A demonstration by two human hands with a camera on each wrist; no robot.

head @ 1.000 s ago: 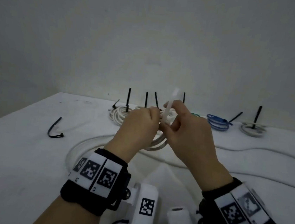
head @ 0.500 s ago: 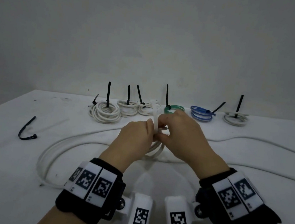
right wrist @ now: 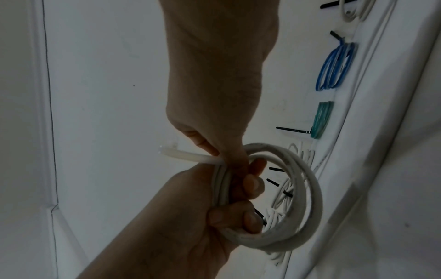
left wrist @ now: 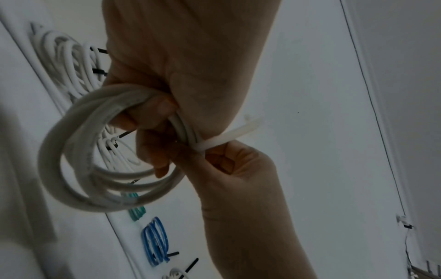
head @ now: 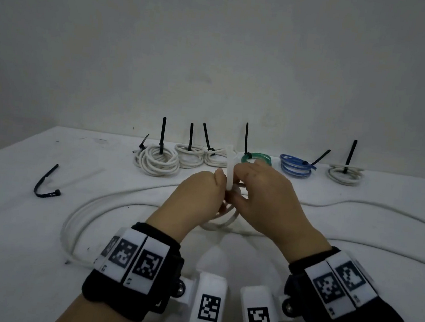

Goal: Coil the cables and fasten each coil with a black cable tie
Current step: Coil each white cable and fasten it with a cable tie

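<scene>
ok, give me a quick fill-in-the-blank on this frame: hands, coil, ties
Both hands grip a coil of ____ cable.
The tie being wrapped round that coil is ____, not black.
The left hand and right hand hold the coil ____ the table.
A loose black tie lies on the person's ____ side.

Missing: white; white; above; left

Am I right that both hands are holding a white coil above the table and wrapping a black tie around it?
Not quite: the tie around the coil is white, not black, as the left wrist view shows. The rest holds: the left hand and right hand both hold the white coil above the table. A black tie lies unused on the table.
</scene>
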